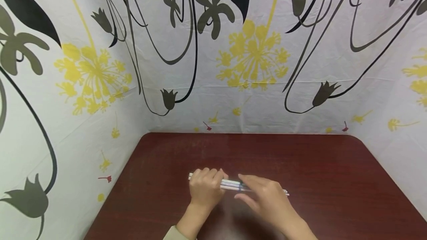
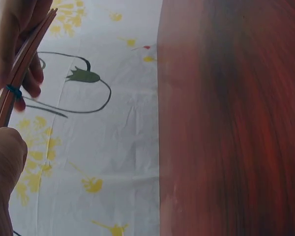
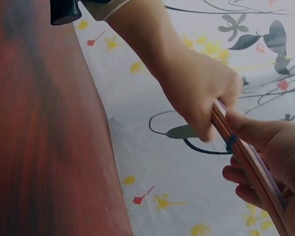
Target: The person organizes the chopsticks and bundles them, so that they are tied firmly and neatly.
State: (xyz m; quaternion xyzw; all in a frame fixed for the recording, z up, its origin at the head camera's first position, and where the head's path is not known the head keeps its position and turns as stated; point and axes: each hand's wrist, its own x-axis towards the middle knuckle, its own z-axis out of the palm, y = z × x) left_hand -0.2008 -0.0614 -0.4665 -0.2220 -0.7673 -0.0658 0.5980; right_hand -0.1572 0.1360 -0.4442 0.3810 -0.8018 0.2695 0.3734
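Note:
A bundle of thin, straight sticks (image 1: 230, 184) is held level above the table, pale in the head view and brownish pink in the wrist views. My left hand (image 1: 207, 188) grips it near one end, and the tips stick out past the fist. Around the other half, my right hand (image 1: 267, 197) curls loosely, thumb on one side and fingers on the other. In the right wrist view, the right thumb (image 3: 250, 128) lies along the sticks close to a teal tie (image 3: 231, 142). That tie (image 2: 14, 91) also shows in the left wrist view. The right palm hides part of the bundle.
The reddish-brown table (image 1: 160, 158) has rounded far corners. White cloth (image 1: 207, 73) printed with flowers hangs behind it and along both sides. A black device (image 3: 64, 12) sits by the left sleeve.

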